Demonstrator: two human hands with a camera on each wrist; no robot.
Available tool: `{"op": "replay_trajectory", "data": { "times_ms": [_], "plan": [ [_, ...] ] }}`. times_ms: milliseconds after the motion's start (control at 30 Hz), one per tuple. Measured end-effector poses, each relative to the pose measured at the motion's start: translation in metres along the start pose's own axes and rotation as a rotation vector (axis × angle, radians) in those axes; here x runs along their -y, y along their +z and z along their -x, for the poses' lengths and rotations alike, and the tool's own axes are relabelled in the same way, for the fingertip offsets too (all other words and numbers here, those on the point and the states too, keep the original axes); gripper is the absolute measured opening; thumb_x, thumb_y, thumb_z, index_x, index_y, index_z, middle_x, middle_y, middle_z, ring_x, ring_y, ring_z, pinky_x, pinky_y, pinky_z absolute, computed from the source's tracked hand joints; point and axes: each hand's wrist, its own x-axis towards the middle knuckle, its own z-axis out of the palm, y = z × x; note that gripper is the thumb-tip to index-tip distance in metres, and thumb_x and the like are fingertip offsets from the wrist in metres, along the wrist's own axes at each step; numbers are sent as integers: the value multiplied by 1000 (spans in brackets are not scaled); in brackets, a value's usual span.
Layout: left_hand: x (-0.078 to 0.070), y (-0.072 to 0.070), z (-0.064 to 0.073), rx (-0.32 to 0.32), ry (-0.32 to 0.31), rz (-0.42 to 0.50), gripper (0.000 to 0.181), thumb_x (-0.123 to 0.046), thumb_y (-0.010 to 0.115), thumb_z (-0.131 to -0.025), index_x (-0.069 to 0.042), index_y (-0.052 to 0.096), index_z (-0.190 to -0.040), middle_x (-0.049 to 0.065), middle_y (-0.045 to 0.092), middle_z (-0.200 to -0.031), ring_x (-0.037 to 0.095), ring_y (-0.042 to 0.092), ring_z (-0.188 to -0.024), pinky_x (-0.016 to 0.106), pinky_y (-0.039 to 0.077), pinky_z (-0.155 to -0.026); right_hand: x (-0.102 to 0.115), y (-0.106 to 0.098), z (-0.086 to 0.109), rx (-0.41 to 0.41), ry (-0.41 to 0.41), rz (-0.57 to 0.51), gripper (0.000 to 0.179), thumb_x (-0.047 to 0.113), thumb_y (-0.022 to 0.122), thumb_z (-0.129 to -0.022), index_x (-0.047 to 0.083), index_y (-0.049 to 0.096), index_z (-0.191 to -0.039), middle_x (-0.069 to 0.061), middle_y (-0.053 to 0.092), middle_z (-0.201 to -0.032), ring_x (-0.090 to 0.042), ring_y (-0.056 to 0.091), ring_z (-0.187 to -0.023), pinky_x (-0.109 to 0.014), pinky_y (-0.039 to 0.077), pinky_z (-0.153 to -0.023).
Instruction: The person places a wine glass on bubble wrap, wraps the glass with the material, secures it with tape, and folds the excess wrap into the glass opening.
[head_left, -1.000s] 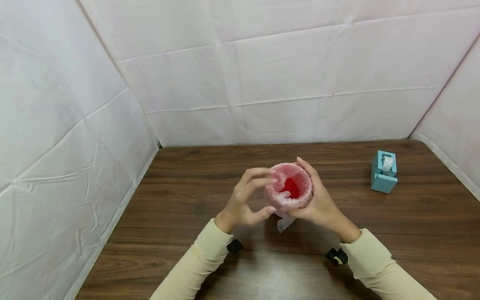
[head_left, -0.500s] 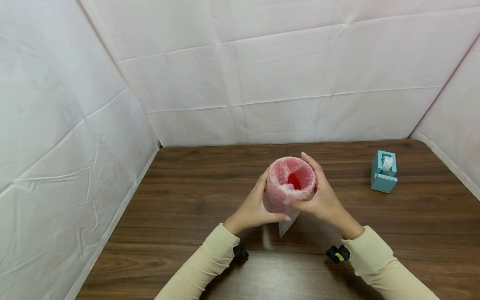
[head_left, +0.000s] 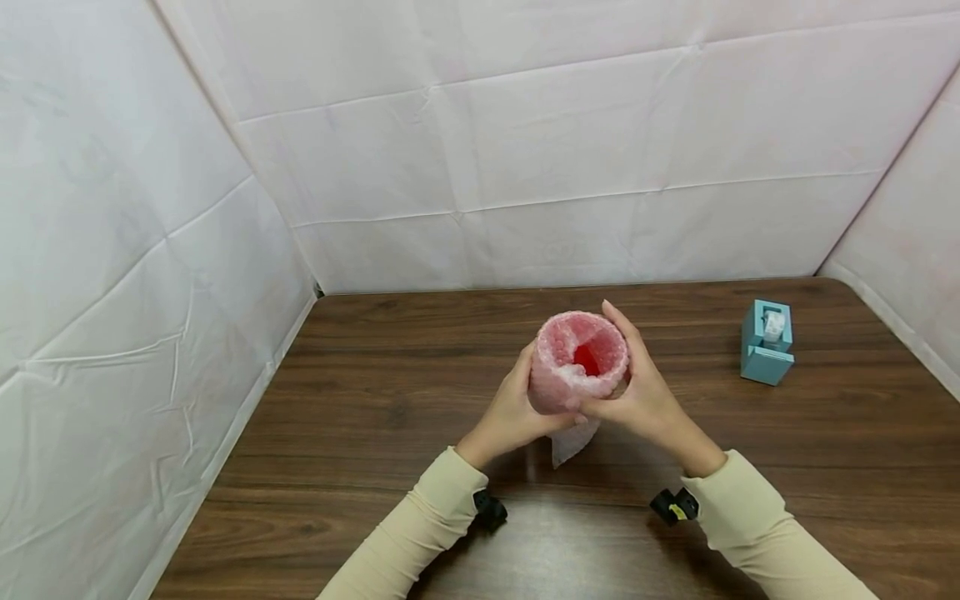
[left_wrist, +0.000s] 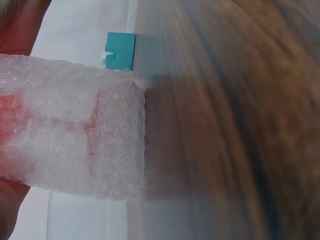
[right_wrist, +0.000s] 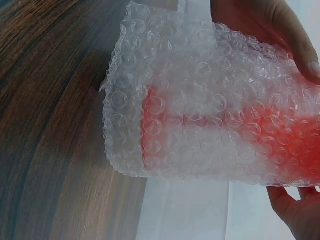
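Note:
A cylinder of pinkish bubble wrap [head_left: 551, 387] is rolled round a red stemmed glass [head_left: 588, 360], with its mouth facing up. Through the wrap [right_wrist: 195, 65] in the right wrist view, the glass shows a red bowl, a thin stem and a flat foot. My left hand [head_left: 513, 412] grips the roll from the left, thumb across the front. From the right, my right hand [head_left: 648, 404] holds it, with its thumb near the front rim. A loose flap of wrap hangs below the thumbs. Whether the roll's lower end touches the table cannot be told.
On the right of the brown wooden table [head_left: 375, 367] stands a teal tape dispenser [head_left: 767, 346] with a roll of clear tape. White cloth walls [head_left: 525, 167] enclose the table at the back and both sides.
My left hand, earlier at the rim with fingers spread, has come down round the roll's left side. My right hand keeps its hold. The roll has shifted slightly upward in the head view.

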Motion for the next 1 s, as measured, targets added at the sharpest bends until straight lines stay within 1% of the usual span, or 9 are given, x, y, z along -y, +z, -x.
{"op": "replay_trajectory", "data": {
  "times_ms": [167, 433, 600, 700, 800, 900, 1000],
  "plan": [
    [1, 0, 1, -10, 3, 18, 100, -7, 86, -67, -15, 28, -147, 11, 47, -140, 23, 48, -128, 36, 44, -104, 0, 1, 0, 11, 8, -19, 121, -13, 83, -58, 16, 16, -154, -21, 35, -144, -1, 42, -122, -9, 39, -97],
    [3, -1, 2, -32, 12, 34, 94, -3, 84, -68, -10, 31, -145, 14, 48, -139, 25, 48, -127, 37, 43, -104, 3, 2, 0, 32, 21, -68, 125, -15, 83, -58, 19, 11, -155, -21, 26, -151, -1, 38, -127, -10, 37, -100],
    [3, -3, 3, -35, 18, 58, 93, -1, 84, -68, -11, 32, -145, 13, 48, -140, 25, 47, -129, 38, 42, -106, 3, 2, 1, 49, 21, -110, 126, -14, 83, -59, 19, 9, -156, -19, 19, -155, -1, 37, -130, -10, 36, -102],
    [3, -4, 4, -39, 11, 69, 93, -2, 84, -69, -12, 32, -145, 12, 47, -140, 25, 47, -129, 38, 42, -106, 3, 1, 2, 61, 10, -151, 125, -13, 83, -61, 18, 9, -156, -17, 21, -155, -1, 37, -131, -11, 36, -103],
    [3, -5, 4, -46, -3, 94, 94, -1, 84, -69, -13, 32, -146, 12, 47, -141, 26, 46, -129, 38, 42, -106, 2, 0, 3, 66, -10, -172, 121, -13, 82, -62, 13, 10, -155, -13, 26, -154, -1, 39, -131, -12, 36, -103],
    [2, -5, 5, -49, -24, 123, 95, 0, 84, -68, -13, 31, -146, 12, 46, -141, 26, 46, -129, 38, 42, -106, 0, 0, 4, 66, -10, -161, 115, -14, 80, -65, 11, 13, -155, -12, 28, -153, 0, 40, -131, -12, 36, -103],
    [0, -6, 5, -46, -46, 141, 97, 3, 83, -67, -10, 30, -146, 15, 45, -142, 28, 46, -129, 37, 42, -105, -1, -1, 6, 73, 13, -134, 109, -11, 78, -70, 14, 15, -155, -12, 28, -154, 1, 39, -132, -11, 35, -103]
  ]
}}
